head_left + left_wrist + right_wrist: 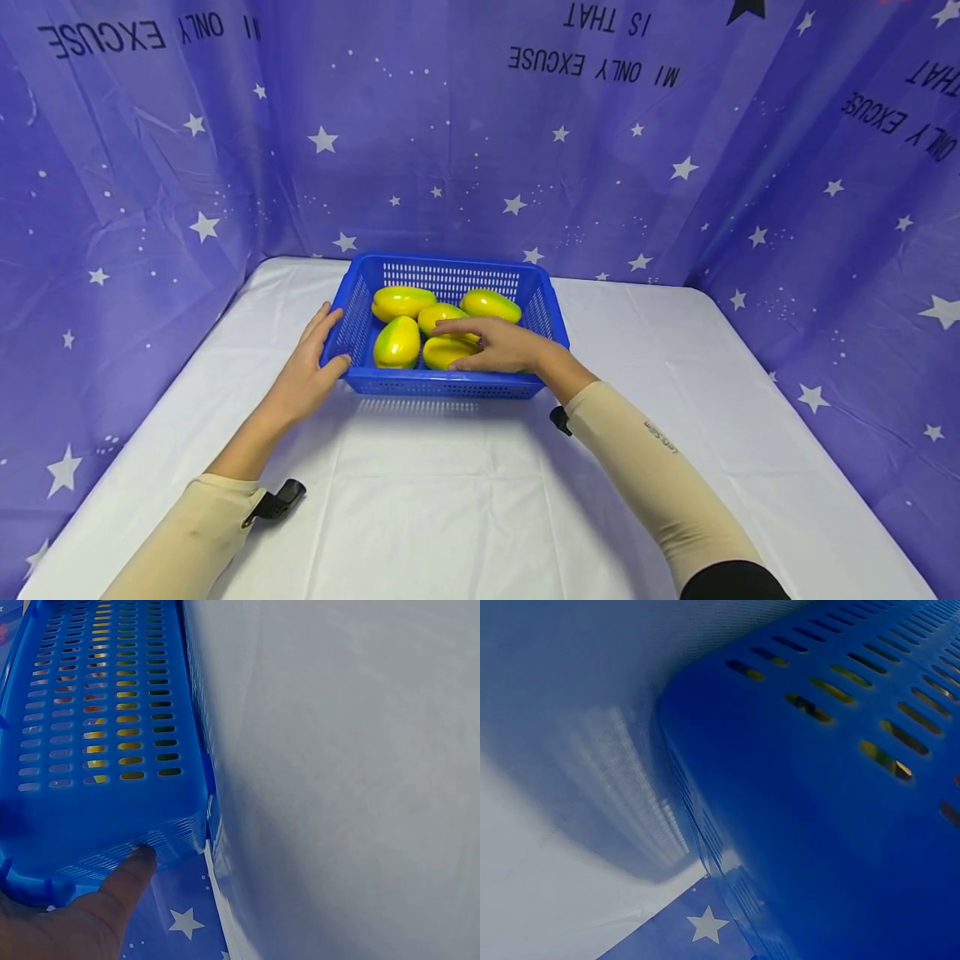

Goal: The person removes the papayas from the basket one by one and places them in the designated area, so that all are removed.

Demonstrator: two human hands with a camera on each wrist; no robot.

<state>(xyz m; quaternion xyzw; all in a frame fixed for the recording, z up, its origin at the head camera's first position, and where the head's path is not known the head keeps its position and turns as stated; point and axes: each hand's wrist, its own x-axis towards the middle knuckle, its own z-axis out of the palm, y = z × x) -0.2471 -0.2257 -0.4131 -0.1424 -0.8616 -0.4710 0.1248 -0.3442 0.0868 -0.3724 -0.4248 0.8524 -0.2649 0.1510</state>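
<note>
A blue plastic basket (450, 383) with slotted walls holds several glossy yellow-green mangoes. At its left end, my left hand (306, 379) rests on the rim with extended fingers, its thumb near the front corner. The left wrist view shows a straight finger (127, 885) against the basket's outer wall (97, 817). Inside the basket, my right hand (498, 346) has its thumb and fingers around a mango (442, 353) by the front wall. Another mango (437, 317) lies just behind it, partly covered by the fingers. The right wrist view shows the basket's wall (780, 795) but no hand.
More mangoes lie in the basket: one at front left (397, 343), one at back left (403, 302) and one at back right (491, 305). A white cloth (442, 500) covers the table. Purple star-printed curtains (450, 167) stand behind and at both sides.
</note>
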